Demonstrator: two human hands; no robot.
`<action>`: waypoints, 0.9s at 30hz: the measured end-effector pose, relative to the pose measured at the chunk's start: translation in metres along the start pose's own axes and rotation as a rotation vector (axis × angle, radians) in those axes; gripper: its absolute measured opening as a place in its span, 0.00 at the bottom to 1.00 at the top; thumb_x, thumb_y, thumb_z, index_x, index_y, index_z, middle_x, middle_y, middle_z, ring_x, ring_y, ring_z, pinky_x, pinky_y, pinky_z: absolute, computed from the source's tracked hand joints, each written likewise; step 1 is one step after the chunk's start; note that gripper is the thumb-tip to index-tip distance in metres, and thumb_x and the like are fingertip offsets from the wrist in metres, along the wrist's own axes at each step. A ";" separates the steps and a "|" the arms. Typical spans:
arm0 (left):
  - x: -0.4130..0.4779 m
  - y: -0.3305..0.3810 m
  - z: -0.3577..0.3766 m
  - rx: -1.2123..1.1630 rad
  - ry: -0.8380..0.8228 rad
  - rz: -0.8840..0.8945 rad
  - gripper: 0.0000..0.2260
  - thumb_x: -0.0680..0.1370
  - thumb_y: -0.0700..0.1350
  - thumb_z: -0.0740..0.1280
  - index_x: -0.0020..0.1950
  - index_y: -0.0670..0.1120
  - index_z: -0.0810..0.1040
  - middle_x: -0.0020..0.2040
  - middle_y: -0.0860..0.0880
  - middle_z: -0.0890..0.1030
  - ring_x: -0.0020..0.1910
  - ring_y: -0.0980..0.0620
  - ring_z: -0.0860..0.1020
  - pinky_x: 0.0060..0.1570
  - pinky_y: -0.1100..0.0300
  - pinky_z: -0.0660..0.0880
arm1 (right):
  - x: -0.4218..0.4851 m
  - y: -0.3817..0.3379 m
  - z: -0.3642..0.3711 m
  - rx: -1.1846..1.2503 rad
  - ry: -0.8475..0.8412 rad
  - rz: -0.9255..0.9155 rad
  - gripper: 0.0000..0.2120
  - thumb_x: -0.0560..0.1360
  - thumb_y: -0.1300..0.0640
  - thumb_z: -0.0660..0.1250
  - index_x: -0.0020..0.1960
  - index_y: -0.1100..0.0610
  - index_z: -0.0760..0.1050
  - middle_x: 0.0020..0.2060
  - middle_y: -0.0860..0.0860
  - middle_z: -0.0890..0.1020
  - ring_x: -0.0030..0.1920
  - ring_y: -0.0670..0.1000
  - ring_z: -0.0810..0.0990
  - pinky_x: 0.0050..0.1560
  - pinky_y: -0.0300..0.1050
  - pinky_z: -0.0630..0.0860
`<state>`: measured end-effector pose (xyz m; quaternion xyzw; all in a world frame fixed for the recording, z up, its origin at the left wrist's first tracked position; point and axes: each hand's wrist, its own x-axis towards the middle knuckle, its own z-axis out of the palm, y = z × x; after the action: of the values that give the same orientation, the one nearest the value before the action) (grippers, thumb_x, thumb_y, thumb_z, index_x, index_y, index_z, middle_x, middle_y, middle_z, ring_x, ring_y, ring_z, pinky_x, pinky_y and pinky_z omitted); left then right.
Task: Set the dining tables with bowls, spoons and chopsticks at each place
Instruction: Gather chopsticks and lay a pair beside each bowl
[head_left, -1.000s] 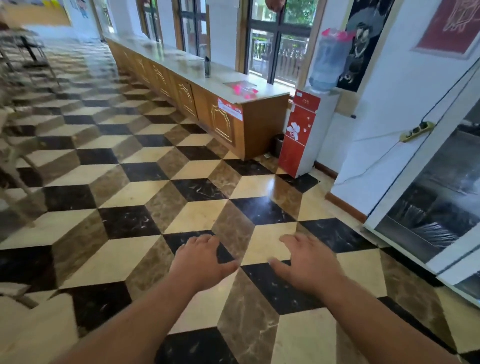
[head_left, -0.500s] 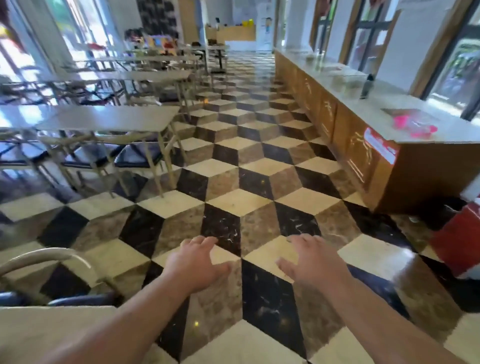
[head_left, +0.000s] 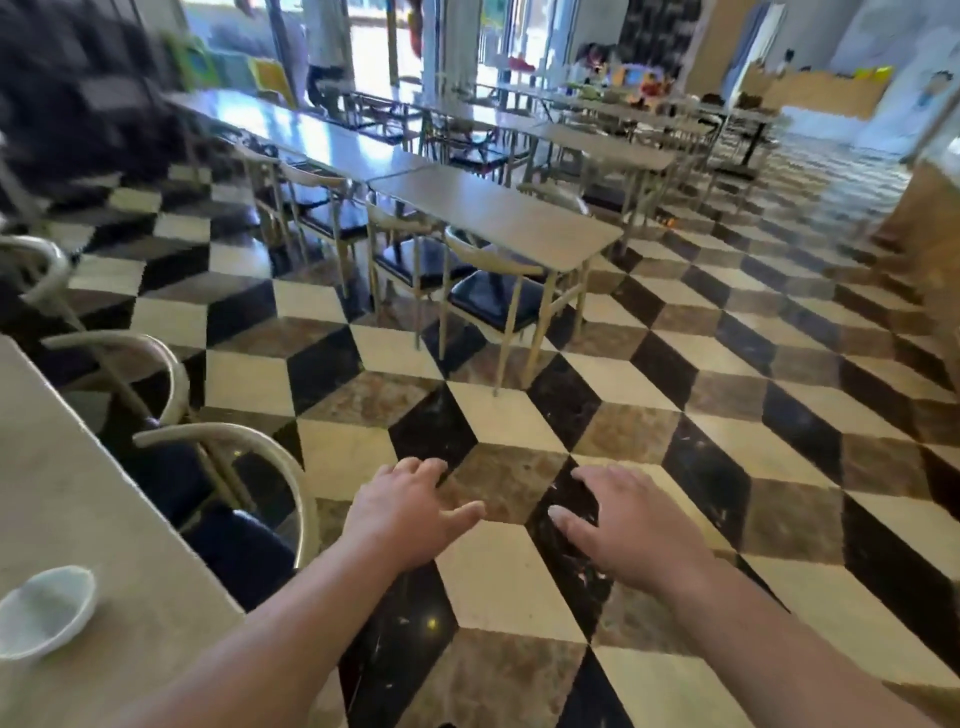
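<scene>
My left hand (head_left: 405, 514) and my right hand (head_left: 623, 530) hover palm down over the chequered floor, fingers spread, holding nothing. A white bowl (head_left: 44, 610) sits on the beige dining table (head_left: 78, 509) at my near left, well left of my left hand. Ahead stands a row of grey dining tables (head_left: 493, 208) with bare tops. No spoons or chopsticks are in view.
Chairs with curved metal backs (head_left: 234, 447) line the near table's edge, close to my left forearm. More chairs (head_left: 488, 291) are tucked under the tables ahead. A wooden counter (head_left: 930, 228) runs along the right. A person (head_left: 322, 57) stands far back by bright windows.
The view has swung left, from the counter and water dispenser to the dining tables. The near table with the bowl has come into sight. Both hands keep the same empty, spread pose.
</scene>
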<state>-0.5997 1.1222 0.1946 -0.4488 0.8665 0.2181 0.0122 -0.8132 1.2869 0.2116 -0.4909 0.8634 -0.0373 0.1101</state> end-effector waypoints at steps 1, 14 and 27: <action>0.025 -0.004 -0.008 -0.014 -0.011 -0.025 0.43 0.73 0.80 0.60 0.84 0.60 0.64 0.83 0.52 0.68 0.82 0.46 0.66 0.76 0.43 0.69 | 0.031 -0.004 -0.006 -0.020 -0.022 -0.019 0.39 0.76 0.23 0.53 0.79 0.43 0.66 0.77 0.45 0.73 0.77 0.51 0.70 0.75 0.56 0.71; 0.272 -0.084 -0.112 -0.091 0.002 -0.317 0.41 0.76 0.78 0.60 0.84 0.59 0.63 0.84 0.52 0.66 0.83 0.46 0.63 0.78 0.41 0.68 | 0.383 -0.081 -0.041 -0.090 -0.106 -0.319 0.43 0.74 0.20 0.46 0.80 0.42 0.66 0.78 0.45 0.72 0.80 0.52 0.67 0.76 0.55 0.69; 0.461 -0.191 -0.240 -0.154 0.185 -0.823 0.41 0.77 0.74 0.65 0.85 0.57 0.62 0.84 0.50 0.67 0.82 0.46 0.64 0.77 0.42 0.71 | 0.751 -0.267 -0.064 -0.139 -0.186 -0.766 0.47 0.67 0.17 0.52 0.79 0.40 0.65 0.76 0.47 0.75 0.77 0.54 0.72 0.72 0.57 0.73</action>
<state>-0.6832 0.5764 0.2416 -0.7744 0.5938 0.2181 -0.0130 -0.9743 0.5034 0.2049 -0.7850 0.6046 0.0274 0.1325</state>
